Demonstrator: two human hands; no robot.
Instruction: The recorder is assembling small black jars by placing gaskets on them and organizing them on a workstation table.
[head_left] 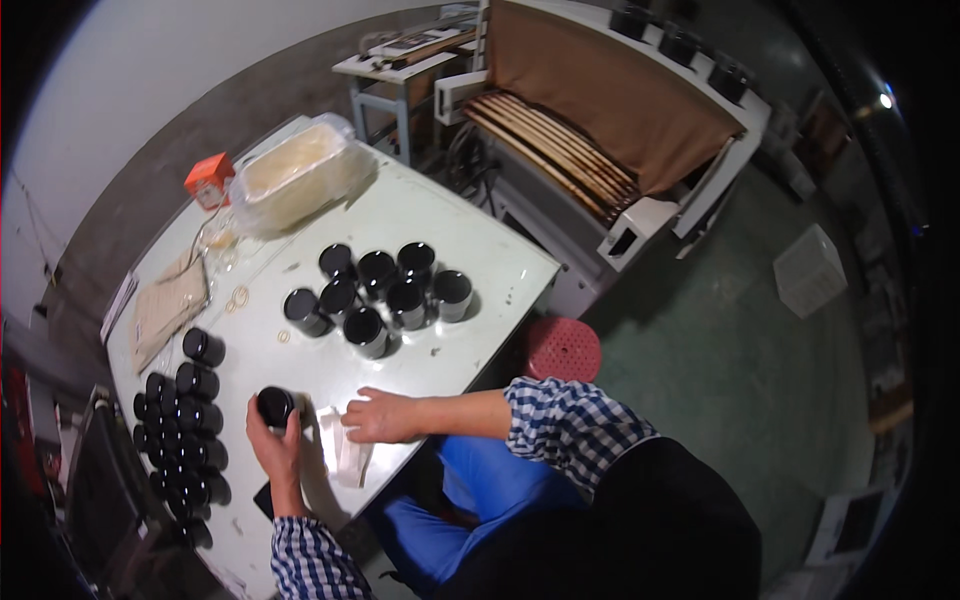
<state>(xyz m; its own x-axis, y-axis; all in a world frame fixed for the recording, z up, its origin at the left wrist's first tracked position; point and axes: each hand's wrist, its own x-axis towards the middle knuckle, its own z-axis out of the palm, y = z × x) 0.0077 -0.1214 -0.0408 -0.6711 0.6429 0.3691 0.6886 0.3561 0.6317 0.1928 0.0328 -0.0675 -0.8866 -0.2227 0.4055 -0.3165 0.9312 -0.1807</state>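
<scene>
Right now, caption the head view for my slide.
At a pale table, the left hand grips a dark container while the right hand is at pale strips.

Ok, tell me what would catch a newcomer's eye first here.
The dark jars come first: a dense group along the table's left side, a looser cluster mid-table, another jar in the left hand. Next, the pinkish-red stool beside the table's right edge.

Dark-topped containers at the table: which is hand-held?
The container in the left hand, apart from both groups. The others, in the packed left group and looser middle cluster, are not held.
</scene>
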